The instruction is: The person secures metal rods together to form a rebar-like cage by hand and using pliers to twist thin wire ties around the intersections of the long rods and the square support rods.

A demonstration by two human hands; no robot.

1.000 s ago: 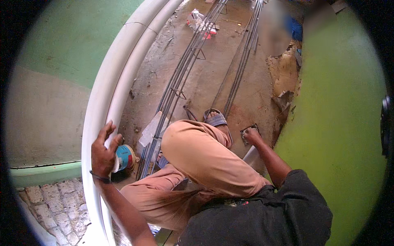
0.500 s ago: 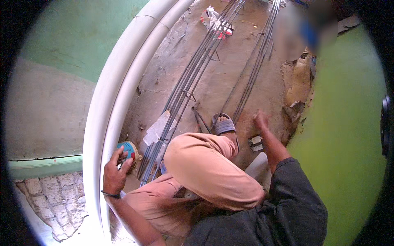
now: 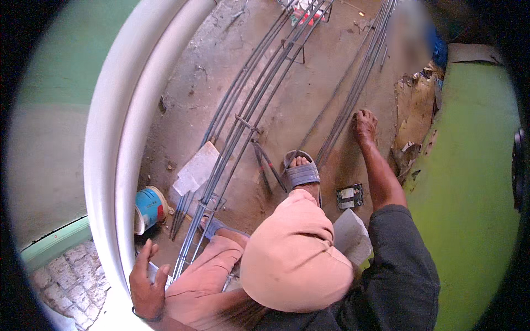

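Note:
My left hand (image 3: 146, 284) is raised beside two thick white pipes (image 3: 126, 138), its fingers apart and nothing in them. Just beyond it lies a tipped blue tin can (image 3: 150, 209). Reaching forward, my right hand (image 3: 365, 128) is low over the floor, right of a bundle of thin steel rods (image 3: 345, 107). Its fingers are curled; whatever they may hold is hidden. A longer rebar cage (image 3: 234, 143) with square stirrups runs between my legs and away. Dark metal pincers (image 3: 268, 165) with red marks lie between the cage and my sandalled foot (image 3: 302, 168).
A small black-and-white packet (image 3: 350, 196) and a pale block (image 3: 353, 237) lie below my right arm. White paper (image 3: 197, 168) rests against the cage. Torn cardboard (image 3: 415, 110) lines the green wall (image 3: 469, 182). A blurred figure (image 3: 411, 38) is at the far right.
My left hand has drawn back toward me, away from the tin can. My right hand has reached farther forward. The view has shifted, and my raised knee appears more upright.

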